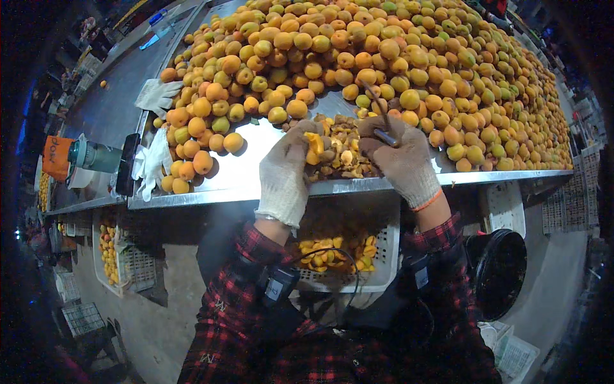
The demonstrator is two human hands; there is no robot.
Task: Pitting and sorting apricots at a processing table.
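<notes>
My left hand (288,170), in a knitted glove stained brown at the fingers, holds a piece of cut-open apricot (314,146) at the metal table's front edge. Close to its right, my right hand (400,156), gloved likewise, grips the dark handle of a thin curved tool (386,137), its shaft pointing up and away over the fruit. Between the hands lies a small heap of apricot scraps and stones (346,156). A large pile of whole apricots (383,62) spreads behind them. Below the edge, a white plastic crate (391,259) holds opened apricot pieces (324,259).
Loose white gloves (154,165) lie left on the metal table (230,193), beside a dark flat object (128,164) and a greenish bottle (100,156). A black bucket (501,273) stands low at right. Another crate (136,269) with apricots is low at left.
</notes>
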